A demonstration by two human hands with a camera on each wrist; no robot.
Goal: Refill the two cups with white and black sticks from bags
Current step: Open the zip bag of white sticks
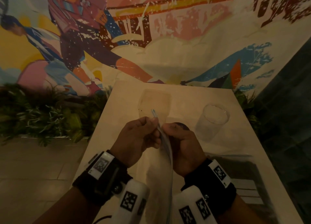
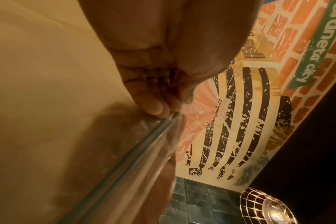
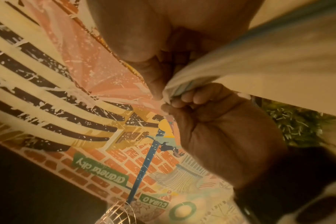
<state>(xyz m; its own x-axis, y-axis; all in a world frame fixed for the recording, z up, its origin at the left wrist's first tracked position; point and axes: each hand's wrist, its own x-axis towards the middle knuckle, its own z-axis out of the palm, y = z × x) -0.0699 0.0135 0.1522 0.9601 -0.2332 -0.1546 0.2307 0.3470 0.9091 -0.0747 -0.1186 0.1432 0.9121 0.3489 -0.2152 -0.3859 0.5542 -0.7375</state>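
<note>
Over the pale table point(image 1: 235, 148) I hold a clear zip bag point(image 1: 159, 178) up by its top edge, and it hangs down toward me. My left hand point(image 1: 154, 123) pinches one side of the zip strip point(image 1: 154, 113). My right hand point(image 1: 165, 128) pinches the other side. The left wrist view shows my fingertips point(image 2: 155, 107) on the bag's sealed edge point(image 2: 125, 159). The right wrist view has both hands gripping the bag's mouth point(image 3: 175, 89). A clear cup point(image 1: 212, 121) stands to the right. Something dark and round point(image 1: 183, 125) shows behind my right hand. I cannot make out the bag's contents.
A second flat clear bag point(image 1: 154, 102) lies on the far part of the table. Green plants point(image 1: 42, 112) line the left side below a painted mural wall point(image 1: 151, 38). Dark tiles point(image 1: 289, 92) rise at the right. A white slatted object point(image 1: 247, 190) sits at the lower right.
</note>
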